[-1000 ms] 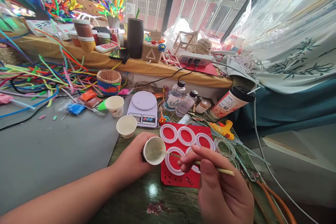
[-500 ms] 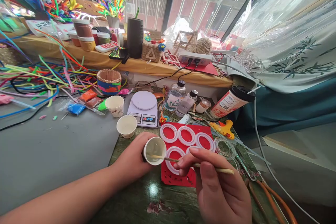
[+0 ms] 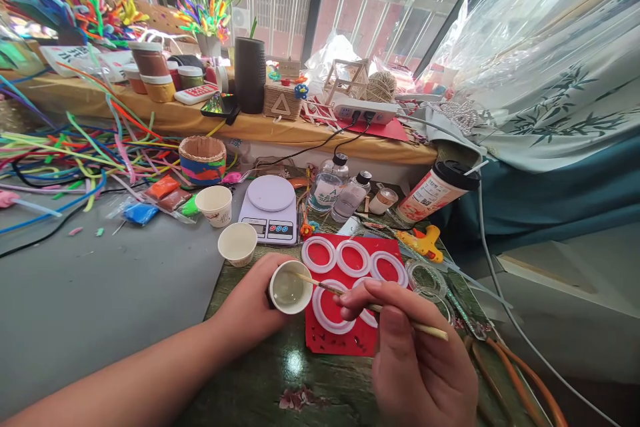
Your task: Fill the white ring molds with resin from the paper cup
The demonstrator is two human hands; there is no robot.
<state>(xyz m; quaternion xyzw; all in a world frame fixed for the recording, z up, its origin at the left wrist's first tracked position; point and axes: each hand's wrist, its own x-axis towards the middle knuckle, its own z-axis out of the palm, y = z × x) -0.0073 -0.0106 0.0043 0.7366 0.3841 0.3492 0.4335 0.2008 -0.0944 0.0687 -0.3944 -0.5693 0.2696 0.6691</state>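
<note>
A paper cup (image 3: 290, 288) holding clear liquid is gripped from its left side by my left hand (image 3: 257, 297). My right hand (image 3: 410, 340) pinches a thin wooden stick (image 3: 323, 285), whose tip dips inside the cup near its upper rim. Right of the cup, several pale ring-shaped molds (image 3: 319, 254) lie on a red sheet (image 3: 340, 344), partly hidden by my right hand. Two more paper cups, one (image 3: 237, 244) near and one (image 3: 214, 207) farther back, stand beside a lilac digital scale (image 3: 270, 210).
Two clear bottles (image 3: 327, 183) (image 3: 351, 197) stand behind the molds. A yellow glue gun (image 3: 423, 242) and a tilted drink cup (image 3: 435, 191) are at the right. Clay packets (image 3: 141, 212) and pipe cleaners (image 3: 55, 153) lie left; a cloth-covered ledge (image 3: 290, 130) runs behind.
The stick's tip has moved from the cup's left side to its upper right. The whole view has shifted slightly, and my left hand still holds the cup.
</note>
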